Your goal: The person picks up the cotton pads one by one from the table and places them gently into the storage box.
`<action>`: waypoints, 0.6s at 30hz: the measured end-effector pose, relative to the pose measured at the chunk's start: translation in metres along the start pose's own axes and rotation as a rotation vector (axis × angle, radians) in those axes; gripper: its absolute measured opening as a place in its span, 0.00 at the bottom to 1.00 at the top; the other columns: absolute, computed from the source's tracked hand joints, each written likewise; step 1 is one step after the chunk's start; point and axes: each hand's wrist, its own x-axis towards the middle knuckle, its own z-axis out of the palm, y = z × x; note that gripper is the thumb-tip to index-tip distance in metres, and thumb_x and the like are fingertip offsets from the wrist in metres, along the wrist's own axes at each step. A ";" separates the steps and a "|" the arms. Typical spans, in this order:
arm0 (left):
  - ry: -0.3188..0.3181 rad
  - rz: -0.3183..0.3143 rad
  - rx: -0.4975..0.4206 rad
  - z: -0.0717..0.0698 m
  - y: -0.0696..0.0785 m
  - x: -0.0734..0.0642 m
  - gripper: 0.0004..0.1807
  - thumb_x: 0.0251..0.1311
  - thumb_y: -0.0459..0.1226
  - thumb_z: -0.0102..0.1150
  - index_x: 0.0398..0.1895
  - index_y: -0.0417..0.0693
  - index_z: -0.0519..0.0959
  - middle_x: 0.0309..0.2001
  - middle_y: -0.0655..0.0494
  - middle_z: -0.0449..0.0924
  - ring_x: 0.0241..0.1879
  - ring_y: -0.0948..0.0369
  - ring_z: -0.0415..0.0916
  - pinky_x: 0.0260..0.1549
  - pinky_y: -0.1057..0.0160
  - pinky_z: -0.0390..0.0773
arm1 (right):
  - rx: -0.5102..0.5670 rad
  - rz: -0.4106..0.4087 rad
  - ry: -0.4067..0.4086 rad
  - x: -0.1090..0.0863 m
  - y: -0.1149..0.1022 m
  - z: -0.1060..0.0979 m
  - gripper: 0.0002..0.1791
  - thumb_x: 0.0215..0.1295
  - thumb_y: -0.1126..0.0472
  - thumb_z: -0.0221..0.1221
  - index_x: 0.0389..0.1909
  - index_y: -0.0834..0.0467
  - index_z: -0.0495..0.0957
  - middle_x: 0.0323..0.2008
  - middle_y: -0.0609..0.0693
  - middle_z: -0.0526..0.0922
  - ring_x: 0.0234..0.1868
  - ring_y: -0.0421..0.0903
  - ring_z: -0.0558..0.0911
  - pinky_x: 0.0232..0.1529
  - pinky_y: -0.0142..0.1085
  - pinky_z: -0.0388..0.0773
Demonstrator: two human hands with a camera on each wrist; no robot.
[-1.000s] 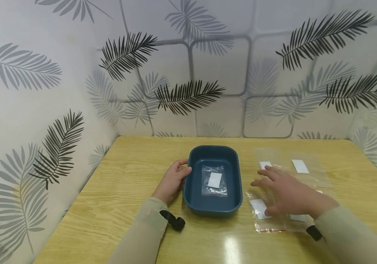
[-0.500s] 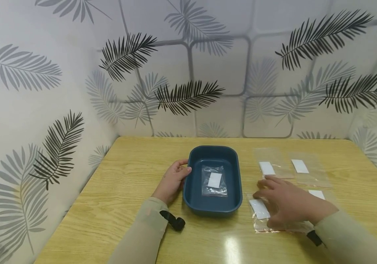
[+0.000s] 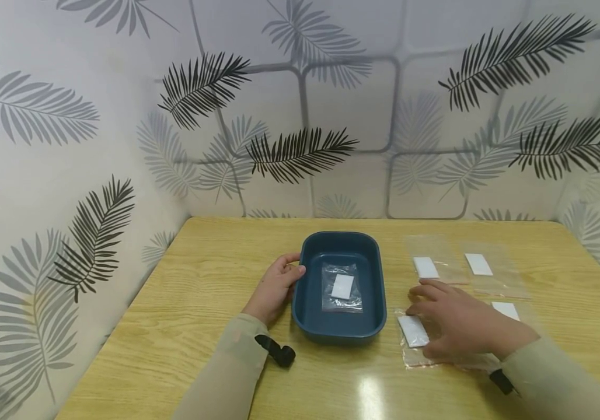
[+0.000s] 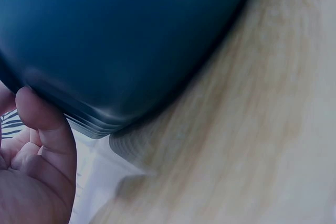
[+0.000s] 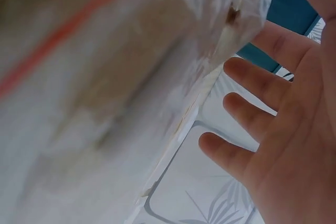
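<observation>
In the head view my left hand grips the left side of a deep blue plastic bin, thumb at the rim; the left wrist view shows the thumb against its wall. A clear zip bag with a white card lies in the bin. Right of it, my right hand bends over another clear bag with a white card, index finger and thumb spread at its right side. In the right wrist view the crumpled bag covers the index fingertip, while the other fingers extend apart.
Behind the right hand lie two more bags with a white card and a white card. Another card shows beyond the wrist. The wooden table meets a leaf-patterned wall.
My right hand has come down onto the near bag, its thumb and index finger drawing a little closer together. The left hand and the bin stay put.
</observation>
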 end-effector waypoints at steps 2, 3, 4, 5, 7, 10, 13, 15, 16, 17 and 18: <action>-0.001 -0.001 -0.001 0.000 0.000 0.000 0.24 0.77 0.39 0.52 0.71 0.43 0.66 0.46 0.39 0.78 0.36 0.56 0.79 0.35 0.61 0.81 | -0.008 -0.006 0.005 0.001 0.000 0.000 0.33 0.46 0.42 0.75 0.54 0.52 0.83 0.65 0.57 0.73 0.71 0.64 0.63 0.67 0.60 0.62; -0.001 0.000 -0.003 0.000 -0.001 0.000 0.24 0.77 0.38 0.52 0.72 0.43 0.66 0.46 0.39 0.78 0.36 0.56 0.79 0.35 0.61 0.81 | -0.011 -0.008 0.007 0.001 0.000 0.001 0.33 0.46 0.42 0.75 0.54 0.53 0.82 0.65 0.57 0.74 0.71 0.64 0.64 0.67 0.60 0.62; 0.001 -0.003 -0.010 0.000 -0.001 0.000 0.24 0.77 0.38 0.52 0.71 0.44 0.66 0.46 0.39 0.78 0.36 0.55 0.79 0.35 0.61 0.80 | -0.014 -0.014 0.012 0.001 0.000 0.001 0.34 0.46 0.42 0.75 0.54 0.54 0.82 0.64 0.56 0.74 0.71 0.63 0.64 0.67 0.59 0.62; 0.000 -0.001 -0.009 0.000 -0.001 0.000 0.24 0.77 0.38 0.52 0.72 0.44 0.66 0.46 0.39 0.78 0.36 0.56 0.79 0.35 0.61 0.80 | -0.016 -0.019 0.014 0.002 0.000 0.001 0.34 0.46 0.43 0.75 0.54 0.55 0.82 0.64 0.56 0.74 0.70 0.63 0.65 0.67 0.58 0.62; 0.002 0.002 -0.011 0.000 -0.002 0.000 0.24 0.77 0.38 0.52 0.72 0.44 0.66 0.46 0.40 0.78 0.36 0.56 0.79 0.35 0.61 0.80 | -0.017 -0.031 0.020 0.003 0.000 0.002 0.35 0.46 0.44 0.75 0.54 0.57 0.81 0.63 0.55 0.75 0.70 0.63 0.65 0.67 0.57 0.63; 0.005 0.006 -0.015 0.000 -0.004 0.001 0.24 0.76 0.38 0.53 0.71 0.44 0.66 0.45 0.41 0.79 0.36 0.56 0.79 0.35 0.61 0.80 | -0.015 -0.041 0.024 0.005 0.000 0.002 0.34 0.46 0.45 0.74 0.54 0.57 0.81 0.61 0.55 0.75 0.69 0.62 0.67 0.67 0.57 0.64; 0.015 0.006 -0.020 0.000 -0.004 0.001 0.24 0.76 0.39 0.54 0.71 0.44 0.67 0.43 0.43 0.78 0.34 0.56 0.77 0.34 0.61 0.78 | -0.008 -0.024 0.020 0.007 0.000 0.002 0.34 0.46 0.44 0.74 0.54 0.56 0.81 0.62 0.55 0.75 0.69 0.61 0.67 0.66 0.56 0.65; 0.018 0.006 -0.020 0.000 -0.004 0.001 0.23 0.76 0.38 0.54 0.70 0.45 0.67 0.42 0.44 0.78 0.33 0.56 0.76 0.33 0.62 0.78 | -0.005 -0.022 0.025 0.008 0.000 0.001 0.34 0.47 0.43 0.74 0.53 0.55 0.81 0.63 0.55 0.74 0.69 0.61 0.66 0.66 0.57 0.66; 0.018 0.005 -0.020 0.000 -0.004 0.001 0.23 0.76 0.38 0.54 0.70 0.45 0.67 0.42 0.43 0.78 0.33 0.56 0.76 0.33 0.62 0.77 | -0.002 -0.025 0.033 0.009 0.001 0.001 0.33 0.47 0.43 0.75 0.53 0.55 0.81 0.63 0.55 0.74 0.68 0.60 0.67 0.65 0.56 0.67; 0.018 0.004 -0.018 0.000 -0.003 0.001 0.23 0.76 0.38 0.54 0.71 0.45 0.67 0.42 0.43 0.78 0.33 0.56 0.76 0.33 0.62 0.77 | 0.001 -0.033 0.044 0.009 0.002 0.000 0.33 0.47 0.44 0.75 0.53 0.55 0.81 0.63 0.56 0.74 0.68 0.60 0.67 0.64 0.56 0.68; 0.016 0.004 -0.014 0.000 -0.003 0.001 0.23 0.76 0.39 0.54 0.71 0.45 0.67 0.43 0.42 0.78 0.33 0.56 0.76 0.33 0.62 0.78 | 0.001 -0.045 0.058 0.010 0.003 -0.002 0.32 0.47 0.44 0.75 0.52 0.55 0.81 0.62 0.56 0.74 0.68 0.61 0.68 0.64 0.56 0.69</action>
